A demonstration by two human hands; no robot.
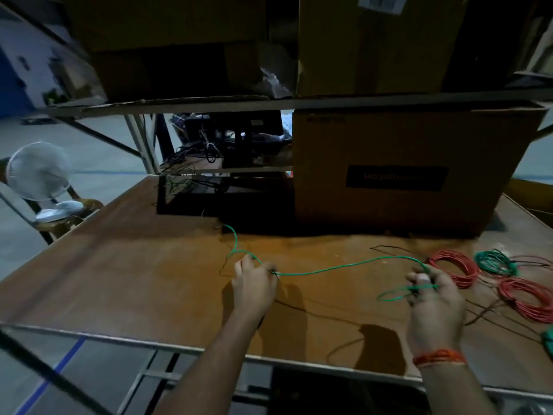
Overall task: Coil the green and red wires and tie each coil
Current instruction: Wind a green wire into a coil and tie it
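Note:
A loose green wire (335, 267) runs over the brown table (143, 265) from near the black box, through both my hands. My left hand (254, 283) pinches it at mid-table. My right hand (431, 298) grips it farther right, where a small green loop (392, 295) hangs from the fingers. To the right lie two red coils (454, 266) (526, 298) and a finished green coil (495, 262).
A large cardboard box (404, 175) stands at the back right, with a black box (191, 199) and tangled cables to its left. Thin dark wires (484, 316) trail near the red coils. A white fan (39, 175) sits on a chair left of the table. Shelf with cartons overhead.

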